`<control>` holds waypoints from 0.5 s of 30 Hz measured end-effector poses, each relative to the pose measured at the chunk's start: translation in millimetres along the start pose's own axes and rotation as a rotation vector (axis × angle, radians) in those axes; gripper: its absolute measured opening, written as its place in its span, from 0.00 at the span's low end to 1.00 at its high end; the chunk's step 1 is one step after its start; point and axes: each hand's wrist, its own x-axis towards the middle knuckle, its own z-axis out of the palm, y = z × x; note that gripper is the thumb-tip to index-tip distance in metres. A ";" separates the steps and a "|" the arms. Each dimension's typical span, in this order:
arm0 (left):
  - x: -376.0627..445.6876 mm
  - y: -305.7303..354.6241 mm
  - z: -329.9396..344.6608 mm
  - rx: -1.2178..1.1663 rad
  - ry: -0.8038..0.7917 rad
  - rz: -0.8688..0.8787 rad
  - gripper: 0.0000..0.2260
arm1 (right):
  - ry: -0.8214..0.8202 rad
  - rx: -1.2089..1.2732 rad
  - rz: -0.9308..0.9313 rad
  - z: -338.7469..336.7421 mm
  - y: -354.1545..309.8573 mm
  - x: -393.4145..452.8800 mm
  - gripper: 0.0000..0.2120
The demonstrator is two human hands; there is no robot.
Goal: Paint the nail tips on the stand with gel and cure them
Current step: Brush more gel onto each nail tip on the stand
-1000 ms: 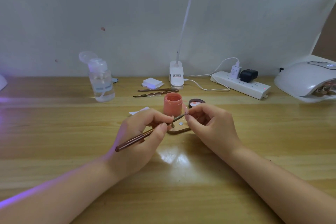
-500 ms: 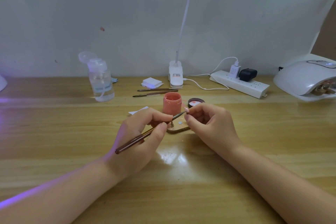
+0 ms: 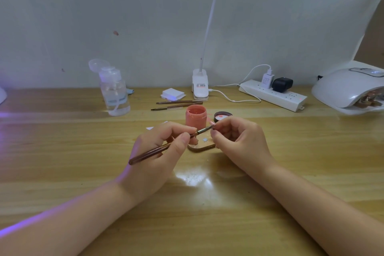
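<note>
My left hand (image 3: 160,149) grips a thin brown gel brush (image 3: 158,150), its bristle end pointing up and right. The bristles touch a small pink nail tip (image 3: 212,123) that my right hand (image 3: 236,141) pinches between thumb and forefinger. Under both hands lies the wooden nail stand (image 3: 202,147) with a small round magnet showing on top. Just behind it stand the open coral gel jar (image 3: 196,117) and its dark lid (image 3: 222,115). The white curing lamp (image 3: 351,89) sits at the far right, with painted tips on holders in its opening.
A clear pump bottle (image 3: 114,91) stands at the back left. Two spare brushes (image 3: 178,104) and a stack of white pads (image 3: 172,93) lie behind the jar. A clip desk lamp (image 3: 200,85) and a power strip (image 3: 272,94) with cables line the wall.
Both hands have stayed almost still. The brush tip has shifted slightly against the nail tip held in my right hand.
</note>
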 end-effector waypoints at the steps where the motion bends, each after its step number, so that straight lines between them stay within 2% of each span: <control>1: 0.6 -0.7 0.0 -0.013 0.006 -0.023 0.07 | -0.002 -0.001 -0.001 -0.1 0.2 0.1 0.07; 5: 1.4 -3.6 -0.1 0.018 0.058 -0.057 0.07 | -0.005 -0.003 -0.005 -0.3 0.4 0.1 0.08; 9: 0.4 -2.5 0.4 0.089 0.078 -0.007 0.09 | 0.004 -0.007 -0.011 0.0 0.8 -0.2 0.09; 12: -0.3 -0.9 0.8 0.125 0.049 -0.001 0.10 | 0.020 -0.015 -0.017 0.3 1.2 0.0 0.09; 15: -1.8 0.2 -0.2 0.135 0.011 0.031 0.09 | 0.028 -0.021 -0.016 0.4 1.6 0.1 0.05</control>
